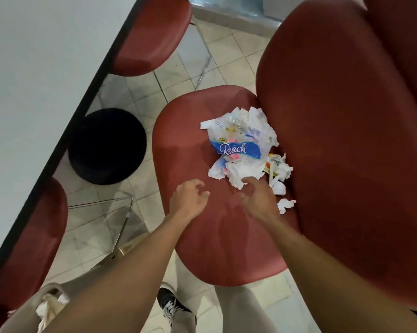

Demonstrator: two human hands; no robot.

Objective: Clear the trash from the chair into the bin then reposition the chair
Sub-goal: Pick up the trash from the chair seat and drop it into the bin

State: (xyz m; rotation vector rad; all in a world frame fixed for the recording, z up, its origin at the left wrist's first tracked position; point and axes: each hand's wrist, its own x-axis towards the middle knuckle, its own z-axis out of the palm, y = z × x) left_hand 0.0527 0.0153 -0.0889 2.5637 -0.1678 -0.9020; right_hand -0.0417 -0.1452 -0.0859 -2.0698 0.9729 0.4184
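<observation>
Two hands reach over the red chair seat point(197, 145) in the head view; the left hand point(188, 199) hangs just above the seat with its fingers loosely curled and holds nothing; the right hand point(257, 198) is beside it, nearer the chair back point(346, 131), and its fingertips touch the near edge of the trash pile point(243, 145); whether it has pinched the paper yet cannot be told, since the fingers are bent down and partly hidden.

All the trash lies on the seat, on the side close to the chair back; the biggest piece is a crumpled white and blue plastic wrapper point(236, 147) with the word "Reach" on it; torn white tissue point(241, 175) sits at the near edge of the wrapper; a small wrapper with yellow and green on it point(275, 164) lies between the big wrapper and the chair back; two small balls of white paper point(285, 204) lie on the seat right at the foot of the chair back, a little apart from the pile.

A round black bin point(106, 145) stands on the tiled floor point(217, 51) to the left of the seat, partly under the edge of the white bench point(34, 68); more red chairs point(154, 34) are tucked under the bench, one beyond the bin and one on its near side; a dark shoe with white laces point(173, 306) stands on the floor below the seat's near edge.
</observation>
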